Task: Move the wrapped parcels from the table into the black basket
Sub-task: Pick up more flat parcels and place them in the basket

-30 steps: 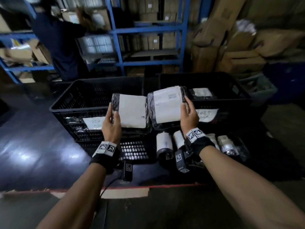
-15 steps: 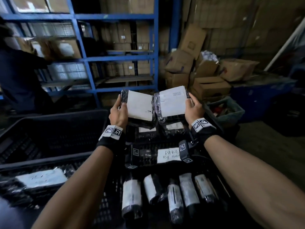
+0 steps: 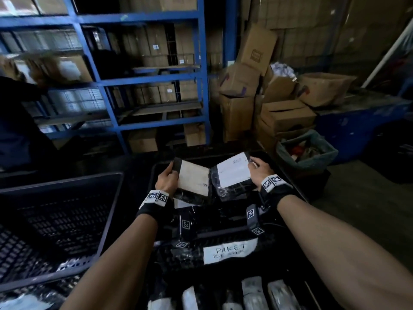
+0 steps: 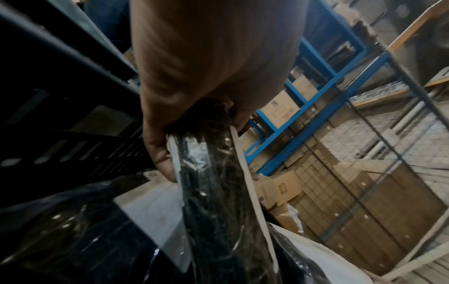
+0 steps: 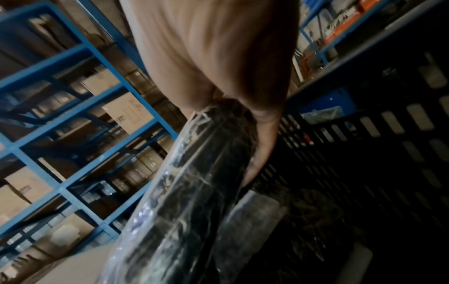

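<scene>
Plastic-wrapped parcels (image 3: 193, 183) (image 3: 233, 175) side by side, seemingly inside black basket (image 3: 288, 175) rim.

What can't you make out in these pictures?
- Print on the right parcel's label: too small and blurred, head view.
- Basket floor: hidden under both parcels and the forearms, head view.
- Left hand fingertips: hidden behind the left parcel, left wrist view.
- Parcels on the table: cut off by the bottom edge.

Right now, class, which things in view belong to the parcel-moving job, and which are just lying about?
Job:
left hand holding a wrapped parcel
right hand holding a second parcel
black basket

Lying about:
blue shelving
cardboard boxes
green bin
</scene>
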